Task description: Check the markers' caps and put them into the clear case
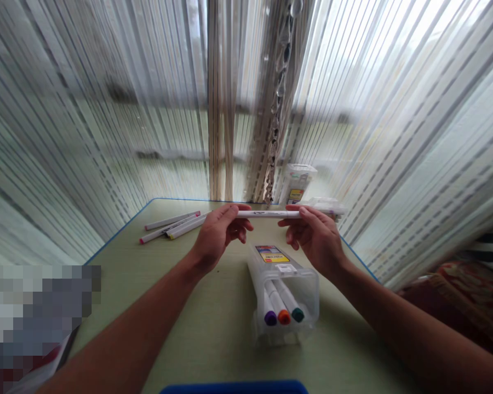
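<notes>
Left hand (216, 234) and right hand (321, 236) hold a marker (267, 214) level, crosswise.

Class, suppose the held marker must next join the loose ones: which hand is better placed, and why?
Probably the left hand: it holds one end of the held marker and is close to the loose markers. The right hand, at the other end, is farther from them.

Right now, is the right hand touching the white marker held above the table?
Touching: the head view shows the right hand pinching one end of the white marker with thumb and fingers.
</notes>
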Demonstrator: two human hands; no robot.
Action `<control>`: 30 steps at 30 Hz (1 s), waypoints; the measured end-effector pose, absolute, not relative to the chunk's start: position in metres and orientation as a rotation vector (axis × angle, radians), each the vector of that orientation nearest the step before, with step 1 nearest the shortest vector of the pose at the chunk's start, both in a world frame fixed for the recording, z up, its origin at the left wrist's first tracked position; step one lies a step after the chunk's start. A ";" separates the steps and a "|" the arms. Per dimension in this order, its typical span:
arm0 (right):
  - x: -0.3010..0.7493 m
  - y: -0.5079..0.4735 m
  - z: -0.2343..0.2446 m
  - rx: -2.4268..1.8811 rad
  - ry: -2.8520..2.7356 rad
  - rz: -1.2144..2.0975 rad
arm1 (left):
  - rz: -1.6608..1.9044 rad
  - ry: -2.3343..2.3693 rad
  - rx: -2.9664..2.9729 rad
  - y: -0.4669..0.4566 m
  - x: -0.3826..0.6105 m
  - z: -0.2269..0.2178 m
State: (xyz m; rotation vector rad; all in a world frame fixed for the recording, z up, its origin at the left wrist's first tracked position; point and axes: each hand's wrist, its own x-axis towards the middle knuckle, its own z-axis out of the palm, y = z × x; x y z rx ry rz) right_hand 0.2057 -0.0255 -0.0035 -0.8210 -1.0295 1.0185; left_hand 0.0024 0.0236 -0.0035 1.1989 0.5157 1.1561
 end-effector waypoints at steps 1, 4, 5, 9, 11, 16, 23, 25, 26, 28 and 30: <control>0.206 -0.025 -0.004 -0.828 -1.030 1.015 | 1.155 0.523 1.218 0.024 0.002 -0.003; 0.205 -0.025 -0.004 -0.845 -1.025 1.010 | 1.152 0.553 1.280 0.023 0.002 -0.003; 0.205 -0.025 -0.004 -0.848 -1.025 1.008 | 1.151 0.565 1.298 0.023 0.002 -0.003; 0.204 -0.024 -0.005 -0.855 -1.038 0.997 | 1.159 0.605 1.355 0.022 0.002 -0.003; 0.204 -0.024 -0.006 -0.858 -1.044 0.986 | 1.166 0.624 1.378 0.022 0.002 -0.003; 0.205 -0.023 -0.009 -0.867 -1.084 0.948 | 1.178 0.655 1.426 0.023 0.003 -0.004; 0.205 -0.024 -0.011 -0.895 -1.126 0.931 | 1.199 0.671 1.474 0.023 0.002 -0.004; 0.205 -0.023 -0.012 -0.893 -1.134 0.930 | 1.204 0.677 1.476 0.022 0.002 -0.004; 0.205 -0.023 -0.012 -0.892 -1.138 0.925 | 1.210 0.681 1.477 0.022 0.002 -0.004; 0.206 -0.023 -0.013 -0.886 -1.144 0.908 | 1.223 0.692 1.484 0.022 0.002 -0.003; 0.206 -0.022 -0.013 -0.882 -1.147 0.892 | 1.230 0.696 1.490 0.022 0.002 -0.003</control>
